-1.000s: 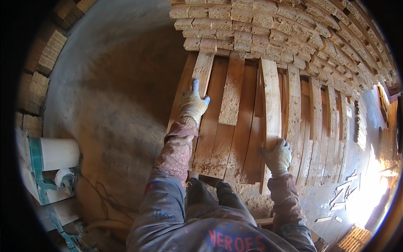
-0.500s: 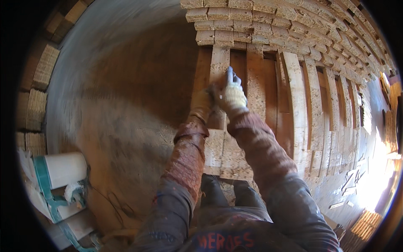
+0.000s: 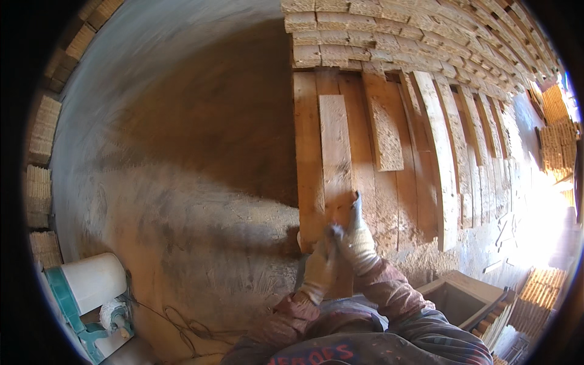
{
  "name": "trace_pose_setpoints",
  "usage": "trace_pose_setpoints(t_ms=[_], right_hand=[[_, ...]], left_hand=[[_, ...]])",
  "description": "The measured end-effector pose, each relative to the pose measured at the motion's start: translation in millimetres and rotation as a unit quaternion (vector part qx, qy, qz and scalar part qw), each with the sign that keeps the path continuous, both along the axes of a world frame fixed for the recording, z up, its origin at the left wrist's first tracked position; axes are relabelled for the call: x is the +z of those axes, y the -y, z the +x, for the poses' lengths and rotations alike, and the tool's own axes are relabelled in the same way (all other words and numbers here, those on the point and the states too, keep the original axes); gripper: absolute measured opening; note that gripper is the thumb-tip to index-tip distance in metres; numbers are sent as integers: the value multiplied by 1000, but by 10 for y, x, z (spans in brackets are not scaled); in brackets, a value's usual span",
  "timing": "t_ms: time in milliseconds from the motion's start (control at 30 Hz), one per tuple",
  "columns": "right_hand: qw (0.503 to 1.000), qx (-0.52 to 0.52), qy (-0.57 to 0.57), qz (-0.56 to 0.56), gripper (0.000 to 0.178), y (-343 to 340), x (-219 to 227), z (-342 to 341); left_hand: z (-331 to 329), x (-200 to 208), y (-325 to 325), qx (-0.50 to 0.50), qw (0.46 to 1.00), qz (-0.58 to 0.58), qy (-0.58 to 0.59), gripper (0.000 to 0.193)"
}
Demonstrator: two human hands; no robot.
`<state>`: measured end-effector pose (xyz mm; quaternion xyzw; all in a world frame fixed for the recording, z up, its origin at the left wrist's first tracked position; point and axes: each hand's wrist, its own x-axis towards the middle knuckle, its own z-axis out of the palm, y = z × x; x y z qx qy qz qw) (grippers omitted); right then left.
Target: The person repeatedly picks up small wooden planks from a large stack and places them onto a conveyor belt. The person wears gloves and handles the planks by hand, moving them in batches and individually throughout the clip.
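A pale wooden plank (image 3: 335, 137) lies lengthwise before me on a layer of reddish-brown boards (image 3: 309, 152), its near end reaching to my lap. Close together on its nearer half are both my gloved hands. My left hand (image 3: 317, 267) grips the left side, its fingertips blurred by motion. On the right side, my right hand (image 3: 359, 243) is closed around the plank, one grey-tipped finger pointing forward along the edge. The undersides of both hands are hidden. A shorter rough plank (image 3: 387, 128) rests to the right, and a longer pale plank (image 3: 435, 152) lies beyond it.
Stacked rough planks (image 3: 389, 39) rise at the far side and right. A white and green machine (image 3: 91, 286) stands lower left beside a loose cable (image 3: 176, 319). Near my right side is an open wooden box (image 3: 456, 298). More wood stacks (image 3: 45, 131) line the left wall.
My hands have come back toward my body, and the plank now lies nearer to me. More of the reddish boards beneath shows. The view has shifted slightly.
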<state>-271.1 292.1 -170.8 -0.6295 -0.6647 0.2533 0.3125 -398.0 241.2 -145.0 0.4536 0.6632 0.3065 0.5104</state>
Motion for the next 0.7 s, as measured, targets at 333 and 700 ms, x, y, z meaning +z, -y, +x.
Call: trace_pose_setpoints(t_ms=[333, 700], right_hand=[[960, -194, 165, -113, 81, -1574, 675, 1031], [961, -201, 0, -189, 70, -2426, -140, 1519]], left_hand=[[213, 112, -632, -48, 940, 73, -330, 70], [1774, -282, -3174, -21, 981, 98, -167, 61]])
